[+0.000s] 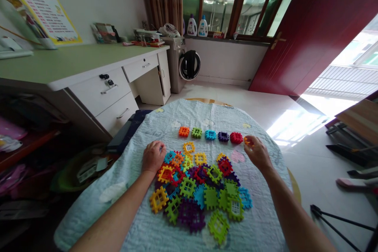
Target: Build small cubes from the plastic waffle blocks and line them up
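Observation:
Several plastic blocks stand in a row on the cloth-covered table: orange (184, 132), green (197, 132), light blue (210, 134), dark purple (223, 136) and red (236, 138). My right hand (257, 151) is closed on a yellow-orange piece (247, 141) at the row's right end, beside the red block. Left of a heap of mixed interlocking pieces (188, 187) rests my left hand (154, 156), its fingers curled near a blue piece (169, 157); whether it holds anything is hidden. A yellow piece (189, 148) lies between heap and row.
The round table has a pale blue quilted cloth (132, 204). Beyond it are a white desk with a green top (73, 61) at the left, a washing machine (177, 63) with its door open, and a red door (295, 31). Black metal legs (339, 220) stand at the lower right.

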Motion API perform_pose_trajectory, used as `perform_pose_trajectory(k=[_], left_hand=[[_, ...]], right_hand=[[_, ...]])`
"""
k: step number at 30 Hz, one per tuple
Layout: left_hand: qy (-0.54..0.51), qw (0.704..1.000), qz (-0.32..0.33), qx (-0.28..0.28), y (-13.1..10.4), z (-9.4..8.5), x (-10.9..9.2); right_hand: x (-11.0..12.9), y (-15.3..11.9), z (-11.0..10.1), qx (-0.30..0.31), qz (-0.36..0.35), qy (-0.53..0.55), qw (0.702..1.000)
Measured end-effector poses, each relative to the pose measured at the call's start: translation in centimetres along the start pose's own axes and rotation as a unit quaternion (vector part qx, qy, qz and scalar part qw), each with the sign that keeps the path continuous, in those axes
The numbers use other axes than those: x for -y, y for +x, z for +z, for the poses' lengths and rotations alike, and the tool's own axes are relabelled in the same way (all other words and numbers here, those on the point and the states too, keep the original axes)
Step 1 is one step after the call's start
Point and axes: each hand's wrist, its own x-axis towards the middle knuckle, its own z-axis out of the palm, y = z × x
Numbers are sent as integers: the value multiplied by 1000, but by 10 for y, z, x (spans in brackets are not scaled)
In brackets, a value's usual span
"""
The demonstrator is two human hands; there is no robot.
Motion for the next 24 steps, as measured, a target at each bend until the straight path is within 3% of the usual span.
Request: perform_pose_trajectory(k=[4,8,13,24], left_hand=[[-3,1000,3,5,0,1,1],[-4,1000,5,2,0,2,1],[-4,1000,5,1,0,2,1],[2,1000,-1,8,1,-1,-1]], right_hand=[[2,-54,11,40,30,51,997],[-2,-79,27,38,82,81,993],[-6,-86,39,-21,96,73,992],[-7,-89,40,-28,79,66,994]])
